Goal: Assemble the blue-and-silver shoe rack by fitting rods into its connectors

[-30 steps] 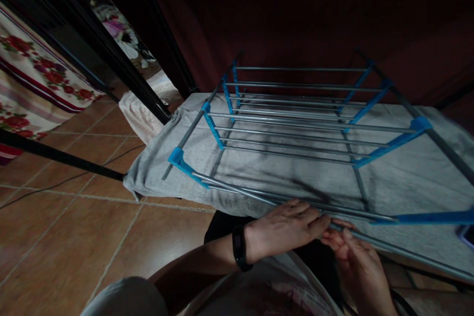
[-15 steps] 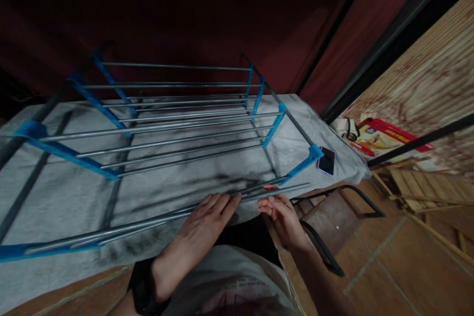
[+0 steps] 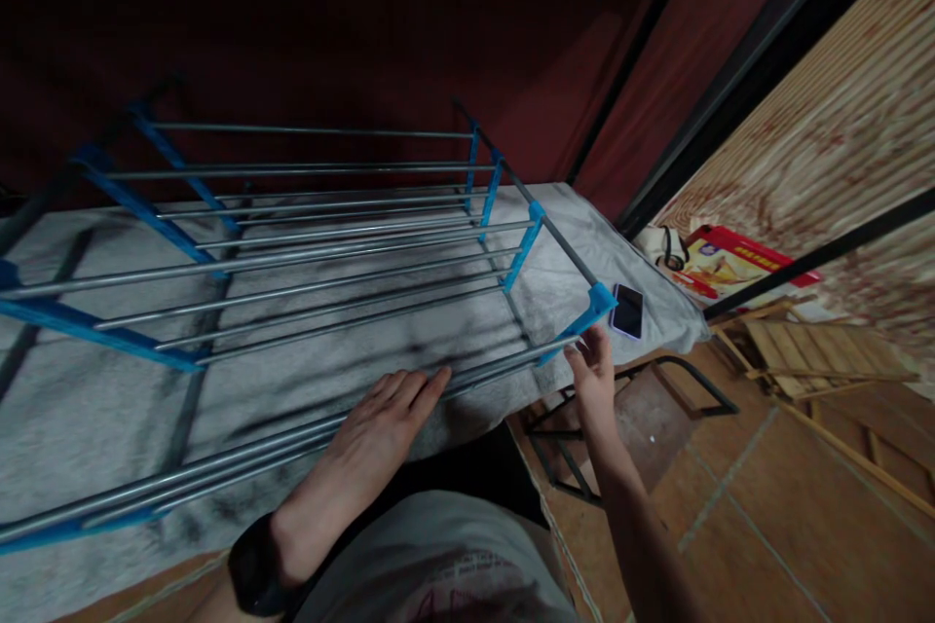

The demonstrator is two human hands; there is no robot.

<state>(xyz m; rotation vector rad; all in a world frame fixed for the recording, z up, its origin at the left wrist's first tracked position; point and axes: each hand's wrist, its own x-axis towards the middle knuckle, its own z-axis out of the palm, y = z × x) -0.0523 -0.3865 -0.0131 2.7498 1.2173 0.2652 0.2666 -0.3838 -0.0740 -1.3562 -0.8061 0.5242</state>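
Observation:
A rack of grey metal rods (image 3: 314,253) and blue plastic brackets (image 3: 518,248) lies on a cloth-covered table. My left hand (image 3: 380,419) is laid over the front bundle of rods (image 3: 241,448), its fingers curled across them. At the right end of that bundle, my right hand (image 3: 595,375) has its thumb and fingers around the front right blue bracket (image 3: 584,319), beside a rod's free end. Part of its grip is hidden behind the bracket.
A phone (image 3: 627,311) lies near the right edge of the grey cloth (image 3: 570,234). Below that edge stands a black-framed chair (image 3: 661,419). Further right are a red-and-yellow box (image 3: 737,263) and a folded wooden piece (image 3: 818,350) by the wall.
My right hand has moved right and up, from open beside the loose rod to the bracket. The rod's end now sits against the bracket. My left hand stays on the rods.

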